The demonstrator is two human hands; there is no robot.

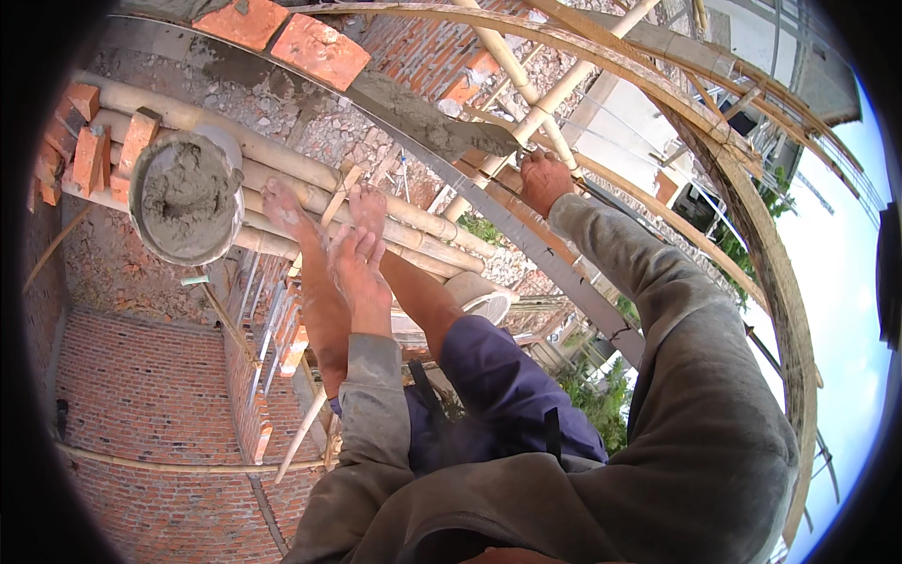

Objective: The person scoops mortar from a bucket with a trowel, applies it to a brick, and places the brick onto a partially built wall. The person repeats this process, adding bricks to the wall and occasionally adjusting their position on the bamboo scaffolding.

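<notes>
My right hand (545, 183) is closed round the handle of a trowel (489, 138), whose blade is smeared with grey mortar. The blade lies at the end of a strip of wet mortar (399, 101) on top of a narrow wall. Farther left along this wall sit two orange bricks (319, 52), with a gap between them. My left hand (359, 268) hangs open over my legs, its fingers stretched out and nothing seen in it. A round bucket (188, 197) of grey mortar stands to its left, on the bamboo poles.
My bare feet (291, 209) rest on a platform of bamboo poles (413, 221). Loose bricks (91, 155) are piled at the far left. Below lies a drop beside a brick wall (141, 385). A curved wooden pole (752, 226) and crossed bamboo poles (531, 103) stand at the right.
</notes>
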